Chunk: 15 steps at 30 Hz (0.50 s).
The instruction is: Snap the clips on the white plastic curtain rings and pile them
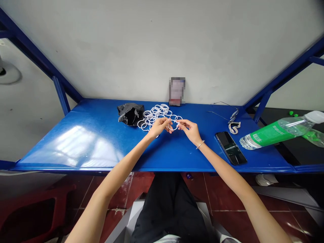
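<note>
In the frame's centre, the left hand and right hand pinch one white ring. It seems unfinished; whether the other rings beside are done, I cannot tell.

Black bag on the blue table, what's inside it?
The black bag opens toward the viewer, showing only a dark hollow; anything deeper inside is lost in shadow or covered by its walls. The pile of white rings lies outside it, to the right.
</note>
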Available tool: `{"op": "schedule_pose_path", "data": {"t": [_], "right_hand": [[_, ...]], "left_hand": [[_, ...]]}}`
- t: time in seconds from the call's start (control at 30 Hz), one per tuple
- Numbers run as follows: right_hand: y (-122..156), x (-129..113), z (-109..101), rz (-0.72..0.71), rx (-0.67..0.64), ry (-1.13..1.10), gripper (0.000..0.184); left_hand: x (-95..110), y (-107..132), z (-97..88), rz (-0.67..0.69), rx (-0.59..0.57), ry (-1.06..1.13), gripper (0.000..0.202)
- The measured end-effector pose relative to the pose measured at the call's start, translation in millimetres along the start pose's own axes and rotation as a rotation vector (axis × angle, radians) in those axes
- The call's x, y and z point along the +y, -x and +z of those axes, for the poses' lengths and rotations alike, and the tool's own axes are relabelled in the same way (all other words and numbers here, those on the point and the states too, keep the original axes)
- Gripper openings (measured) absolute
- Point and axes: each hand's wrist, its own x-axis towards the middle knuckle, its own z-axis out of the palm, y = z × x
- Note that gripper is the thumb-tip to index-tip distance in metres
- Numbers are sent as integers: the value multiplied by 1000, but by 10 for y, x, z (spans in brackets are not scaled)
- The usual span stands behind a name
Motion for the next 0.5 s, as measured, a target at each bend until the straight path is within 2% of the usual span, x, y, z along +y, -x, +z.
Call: {"op": "schedule_pose_path", "data": {"t": [0.13, 0.3, 0.5], "right_hand": [[19, -35, 3, -107, 55, 172, 33], [34, -83, -14, -212, 116, 260, 30], [62, -128, -15, -297, 116, 359, 24]], "left_hand": [[32, 50, 22, 140, 78, -197, 51], [54, 107, 33, 406, 61, -591, 64], [28, 97, 0, 475, 102, -640, 53]]}}
